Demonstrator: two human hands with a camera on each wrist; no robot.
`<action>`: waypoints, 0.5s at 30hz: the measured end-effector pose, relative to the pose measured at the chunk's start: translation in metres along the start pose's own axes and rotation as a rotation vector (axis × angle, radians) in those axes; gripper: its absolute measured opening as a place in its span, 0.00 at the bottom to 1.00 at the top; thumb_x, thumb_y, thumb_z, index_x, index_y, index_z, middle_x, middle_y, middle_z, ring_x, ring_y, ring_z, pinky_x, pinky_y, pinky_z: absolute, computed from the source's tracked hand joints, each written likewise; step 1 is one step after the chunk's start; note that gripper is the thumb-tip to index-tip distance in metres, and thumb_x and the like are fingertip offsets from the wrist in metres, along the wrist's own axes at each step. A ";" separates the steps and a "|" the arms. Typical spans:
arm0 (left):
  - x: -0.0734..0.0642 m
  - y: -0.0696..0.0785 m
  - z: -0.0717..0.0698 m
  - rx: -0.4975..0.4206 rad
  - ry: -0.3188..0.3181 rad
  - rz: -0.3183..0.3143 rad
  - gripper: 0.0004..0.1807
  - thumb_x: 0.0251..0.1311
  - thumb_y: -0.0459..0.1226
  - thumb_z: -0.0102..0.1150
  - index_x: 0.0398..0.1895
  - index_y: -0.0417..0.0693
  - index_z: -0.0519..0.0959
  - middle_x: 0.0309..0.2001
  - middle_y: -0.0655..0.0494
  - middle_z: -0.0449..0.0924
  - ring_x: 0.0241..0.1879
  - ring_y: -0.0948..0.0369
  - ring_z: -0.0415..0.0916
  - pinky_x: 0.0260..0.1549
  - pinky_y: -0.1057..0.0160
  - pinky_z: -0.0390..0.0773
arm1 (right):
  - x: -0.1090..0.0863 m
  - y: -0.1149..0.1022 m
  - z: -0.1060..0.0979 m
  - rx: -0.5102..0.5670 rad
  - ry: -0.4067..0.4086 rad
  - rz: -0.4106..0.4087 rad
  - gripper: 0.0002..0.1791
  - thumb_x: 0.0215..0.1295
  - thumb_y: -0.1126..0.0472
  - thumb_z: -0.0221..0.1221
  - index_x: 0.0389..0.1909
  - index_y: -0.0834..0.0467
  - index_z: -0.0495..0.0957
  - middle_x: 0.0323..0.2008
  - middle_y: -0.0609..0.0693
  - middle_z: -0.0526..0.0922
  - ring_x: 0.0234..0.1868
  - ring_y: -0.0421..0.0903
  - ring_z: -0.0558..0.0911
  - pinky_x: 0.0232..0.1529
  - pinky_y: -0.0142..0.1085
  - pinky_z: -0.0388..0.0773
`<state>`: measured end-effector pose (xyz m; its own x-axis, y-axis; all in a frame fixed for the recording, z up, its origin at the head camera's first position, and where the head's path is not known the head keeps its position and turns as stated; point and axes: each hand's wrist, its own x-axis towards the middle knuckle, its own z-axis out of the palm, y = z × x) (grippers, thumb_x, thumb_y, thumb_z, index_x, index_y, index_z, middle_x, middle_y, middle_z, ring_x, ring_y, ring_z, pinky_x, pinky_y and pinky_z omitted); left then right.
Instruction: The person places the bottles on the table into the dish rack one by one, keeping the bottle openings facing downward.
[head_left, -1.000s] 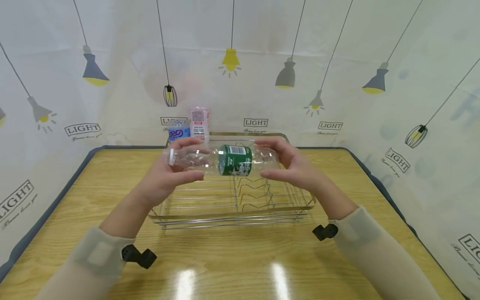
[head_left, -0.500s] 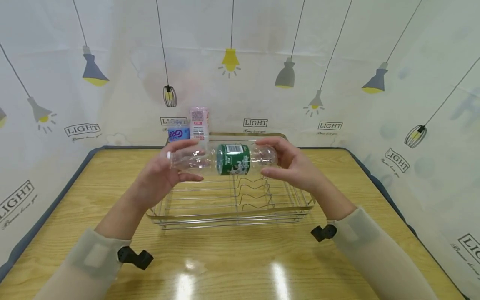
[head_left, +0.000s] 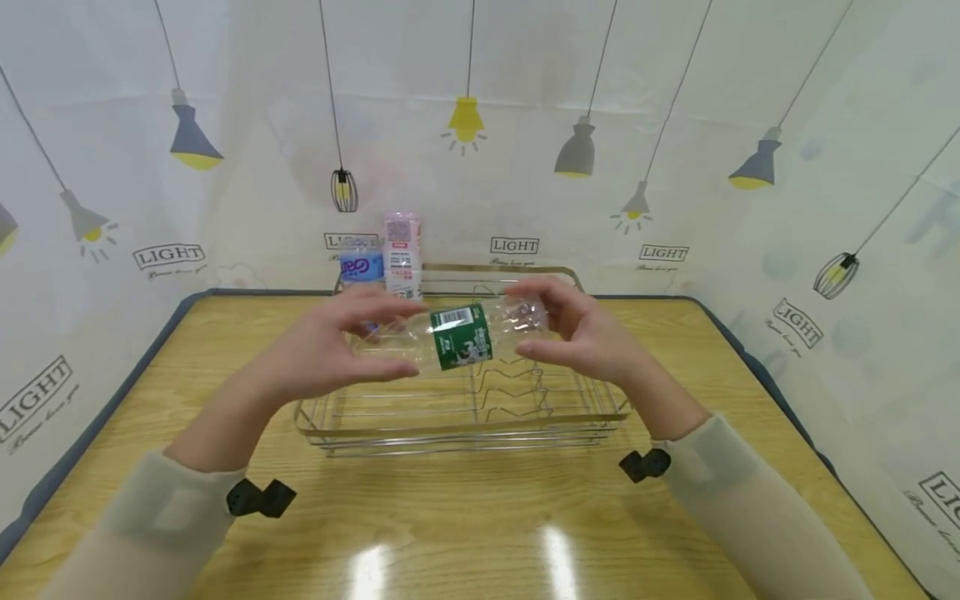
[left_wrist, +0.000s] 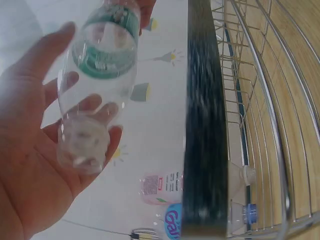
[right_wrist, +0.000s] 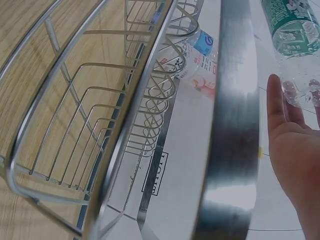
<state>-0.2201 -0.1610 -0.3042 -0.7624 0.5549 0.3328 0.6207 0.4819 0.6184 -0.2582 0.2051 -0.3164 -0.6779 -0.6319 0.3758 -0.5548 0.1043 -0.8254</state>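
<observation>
A clear plastic bottle [head_left: 465,337] with a green label lies sideways above the rack, its left end tilted lower. My right hand [head_left: 588,333] holds its right end between thumb and fingers. On the other end, my left hand [head_left: 322,346] has fingers above and thumb below. In the left wrist view the fingers curve behind the clear bottle [left_wrist: 102,65], and the thumb lies beside it. Below both hands stands a metal wire dish rack [head_left: 461,430].
Two bottles stand in the rack's back left corner: a blue-labelled bottle [head_left: 362,267] and a pink-and-white one [head_left: 402,258]. Their caps point down in the left wrist view. The rack is on a wooden table [head_left: 420,508]. Lamp-printed white sheets surround the table.
The bottle has tilted from nearly level, its left end dropping. My left hand has turned, its fingertips moving right and slightly lower along the bottle. The right hand has barely moved.
</observation>
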 end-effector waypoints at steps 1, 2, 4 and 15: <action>0.002 0.003 0.002 0.050 -0.007 0.028 0.36 0.64 0.46 0.81 0.75 0.64 0.80 0.67 0.57 0.80 0.58 0.57 0.80 0.54 0.50 0.85 | 0.000 0.000 0.000 -0.005 0.001 0.000 0.37 0.67 0.74 0.70 0.75 0.63 0.71 0.71 0.59 0.74 0.65 0.48 0.81 0.62 0.34 0.84; 0.003 0.005 0.004 0.097 -0.011 0.062 0.38 0.63 0.47 0.82 0.76 0.63 0.79 0.66 0.56 0.80 0.58 0.56 0.79 0.54 0.49 0.84 | 0.001 -0.001 0.001 -0.006 0.001 0.002 0.37 0.67 0.74 0.70 0.75 0.63 0.71 0.71 0.59 0.74 0.64 0.48 0.82 0.60 0.35 0.85; 0.005 0.008 0.008 0.167 -0.013 0.121 0.41 0.61 0.46 0.83 0.78 0.60 0.78 0.67 0.54 0.79 0.59 0.55 0.78 0.55 0.47 0.84 | 0.002 -0.001 0.001 -0.008 0.002 0.004 0.37 0.66 0.74 0.70 0.75 0.63 0.71 0.69 0.57 0.76 0.62 0.49 0.82 0.58 0.36 0.86; 0.007 0.006 0.022 0.280 0.085 0.239 0.42 0.60 0.43 0.83 0.78 0.54 0.77 0.66 0.47 0.82 0.64 0.47 0.78 0.64 0.41 0.81 | 0.002 -0.002 0.001 -0.005 0.039 0.046 0.38 0.69 0.71 0.71 0.78 0.62 0.69 0.64 0.55 0.78 0.57 0.54 0.84 0.55 0.36 0.88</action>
<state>-0.2176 -0.1388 -0.3137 -0.5949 0.6217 0.5095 0.8000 0.5189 0.3011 -0.2584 0.2028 -0.3142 -0.7207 -0.5963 0.3536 -0.5251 0.1365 -0.8400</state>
